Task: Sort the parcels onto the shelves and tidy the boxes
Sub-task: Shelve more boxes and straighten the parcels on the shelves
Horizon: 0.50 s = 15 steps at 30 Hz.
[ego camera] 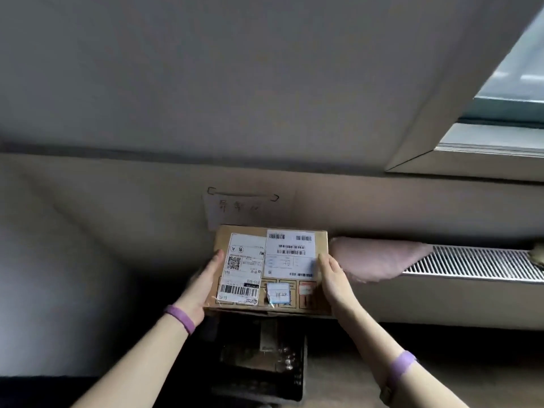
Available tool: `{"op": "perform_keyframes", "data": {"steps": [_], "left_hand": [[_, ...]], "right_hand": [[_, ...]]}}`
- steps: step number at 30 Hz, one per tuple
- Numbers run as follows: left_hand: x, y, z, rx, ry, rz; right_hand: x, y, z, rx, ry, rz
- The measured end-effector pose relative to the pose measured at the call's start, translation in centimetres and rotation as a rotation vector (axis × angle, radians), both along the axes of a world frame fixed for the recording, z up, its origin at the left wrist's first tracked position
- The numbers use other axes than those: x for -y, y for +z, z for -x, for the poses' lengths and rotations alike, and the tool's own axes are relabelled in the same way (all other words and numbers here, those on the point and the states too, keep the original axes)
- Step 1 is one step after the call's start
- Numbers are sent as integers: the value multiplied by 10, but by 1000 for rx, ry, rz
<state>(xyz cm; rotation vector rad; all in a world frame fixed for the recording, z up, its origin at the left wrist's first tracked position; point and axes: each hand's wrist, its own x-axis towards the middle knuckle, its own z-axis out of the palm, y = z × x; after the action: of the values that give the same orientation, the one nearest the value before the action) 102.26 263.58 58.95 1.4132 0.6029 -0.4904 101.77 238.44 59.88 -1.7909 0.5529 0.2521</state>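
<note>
At the two short sides of the parcel (269, 267), the grip is a two-handed clamp. The left hand (206, 278) takes the left side and the right hand (331, 278) the right side. Each thumb lies on the upper face; the other fingers are hidden behind or under the cardboard.

The parcel is a flat brown box held level in front of the person, at the middle of the view, above a dark crate (265, 363). Whether its underside rests on anything cannot be told.

Its walls look stiff and its corners square, so it should keep its shape under side pressure. Since it is carried by the edges alone, it is probably light to moderate in weight.

Two white labels (290, 253) cover most of the upper face and are likely smoother than the bare cardboard. The bare side edges, where the hands now sit, therefore seem the better place to hold. A small taped slip (278, 293) near the front edge looks loosely fixed and could catch. The printed handling marks beside it are too blurred to read; gentle setting-down is the prudent assumption.

Behind the parcel stands a tall cardboard sheet (117, 216) bearing a paper note (235, 210). To the right, just beside the right hand, a pink padded bag (379, 259) lies on a slatted grille (477, 263) under a window (515, 83). No shelf is in view.
</note>
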Motion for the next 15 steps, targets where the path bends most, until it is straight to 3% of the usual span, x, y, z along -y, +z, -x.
{"op": "perform_keyframes", "data": {"steps": [9, 15], "left_hand": [[38, -179, -87, -146, -2, -49], [56, -257, -112, -198, 27, -141]], "right_hand": [[23, -166, -82, -83, 114, 187], [25, -236, -97, -116, 292, 499]]}}
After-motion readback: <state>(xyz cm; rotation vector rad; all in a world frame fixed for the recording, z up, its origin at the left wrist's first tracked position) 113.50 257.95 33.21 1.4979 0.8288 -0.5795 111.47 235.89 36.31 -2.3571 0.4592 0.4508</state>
